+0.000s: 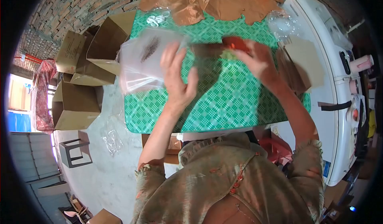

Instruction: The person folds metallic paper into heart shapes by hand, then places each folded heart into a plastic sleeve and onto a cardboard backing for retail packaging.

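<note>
The left hand is raised at the right edge of a stack of clear, flat plastic bags with a dark printed patch; its thumb is spread well apart from its fingers, and blur hides whether it touches the bags. The right hand has its fingers closed on the red end of a narrow dark brown and red item, which reaches leftwards over the surface, covered in a green and white checked pattern. The item is blurred, so its exact shape and material cannot be told.

The bags lie at the left side of the surface, some fanned out at the near edge. Beyond them sit small white pieces, near a spread of shiny orange-brown material along the far edge. At the right edge, near the right forearm, are flat brown pieces, with crumpled clear plastic beyond them. Open brown cardboard boxes stand to the left of the surface, and a long white appliance stands to its right.
</note>
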Demonstrator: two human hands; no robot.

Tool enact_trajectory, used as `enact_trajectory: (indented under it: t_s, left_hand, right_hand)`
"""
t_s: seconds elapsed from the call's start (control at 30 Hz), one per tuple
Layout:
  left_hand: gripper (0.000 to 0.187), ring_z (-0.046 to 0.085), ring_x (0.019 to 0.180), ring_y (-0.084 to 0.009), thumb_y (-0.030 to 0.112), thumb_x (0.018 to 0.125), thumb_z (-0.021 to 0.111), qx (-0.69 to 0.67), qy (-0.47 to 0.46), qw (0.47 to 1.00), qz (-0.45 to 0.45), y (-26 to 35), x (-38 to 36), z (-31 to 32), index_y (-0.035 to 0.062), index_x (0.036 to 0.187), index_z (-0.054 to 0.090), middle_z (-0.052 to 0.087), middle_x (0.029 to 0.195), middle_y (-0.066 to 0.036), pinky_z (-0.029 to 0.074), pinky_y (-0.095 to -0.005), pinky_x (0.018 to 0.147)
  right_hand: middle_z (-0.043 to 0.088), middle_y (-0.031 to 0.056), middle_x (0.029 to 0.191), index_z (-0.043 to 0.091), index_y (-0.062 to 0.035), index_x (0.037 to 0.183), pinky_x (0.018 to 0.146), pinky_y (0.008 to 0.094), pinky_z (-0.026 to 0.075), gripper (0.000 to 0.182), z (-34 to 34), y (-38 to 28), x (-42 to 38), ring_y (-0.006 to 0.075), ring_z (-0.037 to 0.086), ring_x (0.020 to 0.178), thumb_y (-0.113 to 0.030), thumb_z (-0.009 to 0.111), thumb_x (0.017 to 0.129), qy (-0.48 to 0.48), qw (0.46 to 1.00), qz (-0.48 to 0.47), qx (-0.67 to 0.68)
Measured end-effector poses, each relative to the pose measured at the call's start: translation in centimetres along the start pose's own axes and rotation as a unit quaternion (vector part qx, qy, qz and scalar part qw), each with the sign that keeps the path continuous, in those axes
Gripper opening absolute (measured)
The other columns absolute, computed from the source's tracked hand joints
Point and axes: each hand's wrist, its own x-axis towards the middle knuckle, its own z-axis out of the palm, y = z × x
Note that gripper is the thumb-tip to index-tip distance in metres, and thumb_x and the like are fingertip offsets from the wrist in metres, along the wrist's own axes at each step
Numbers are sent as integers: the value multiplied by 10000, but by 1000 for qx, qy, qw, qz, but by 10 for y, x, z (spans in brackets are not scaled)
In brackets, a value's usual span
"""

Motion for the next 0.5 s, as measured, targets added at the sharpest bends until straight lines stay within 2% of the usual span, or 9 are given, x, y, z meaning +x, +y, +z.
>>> enact_trajectory:
  t_s: [0.03,0.07,0.13,0.2,0.3,0.4,0.5]
  left_hand:
    - [544,394,1521,-419,77,988,626,-4,16,1000,-1,5,-9,-11,-1,1506,479,463,1594,-250,273,-525,1267]
    - [522,422,1492,-434,64,969,631,-3,8,1000,-13,9,-22,-20,-7,1472,510,487,1566,-252,306,-531,1247]
    - [481,479,1434,-463,36,932,642,-1,-7,999,-40,16,-48,-34,-20,1404,573,535,1509,-255,373,-542,1205]
    - [464,491,1424,-459,35,941,633,3,-67,995,-67,18,-59,-42,-21,1399,578,541,1504,-255,389,-527,1196]
    - [468,496,1432,-437,58,964,642,12,-153,985,-80,17,-57,-42,1,1423,569,531,1527,-239,408,-497,1194]
    - [511,477,1455,-426,109,982,661,20,-224,973,-53,10,-40,-24,39,1475,547,509,1564,-220,398,-502,1212]
    - [533,469,1461,-428,126,992,646,-4,-287,958,3,-4,-23,4,50,1506,528,494,1575,-228,381,-508,1227]
  right_hand:
    - [764,154,993,759,-3,1029,804,407,611,185,0,-7,-19,310,768,910,-70,782,858,19,998,-58,27]
    - [752,145,1118,751,-12,1054,931,431,605,257,-6,-14,-38,339,738,1064,1,769,797,-33,996,-75,-39]
    - [748,139,1126,756,-11,1056,965,436,589,258,0,-21,-80,346,711,1130,1,752,799,-52,995,-78,-35]
    - [739,131,1151,746,-22,1062,980,465,576,260,4,-20,-116,377,685,1185,10,782,807,-82,993,-75,-30]
    - [722,133,1213,742,-15,1071,1025,466,551,247,9,-13,-146,371,651,1259,28,753,828,-92,990,-76,-77]
    - [699,115,1270,752,-16,1109,1063,441,511,255,7,-16,-152,333,612,1330,29,657,876,-90,988,-66,-104]
    - [683,118,1308,742,-23,1148,1083,447,486,271,4,-21,-153,331,597,1358,22,632,905,-98,990,-45,-94]
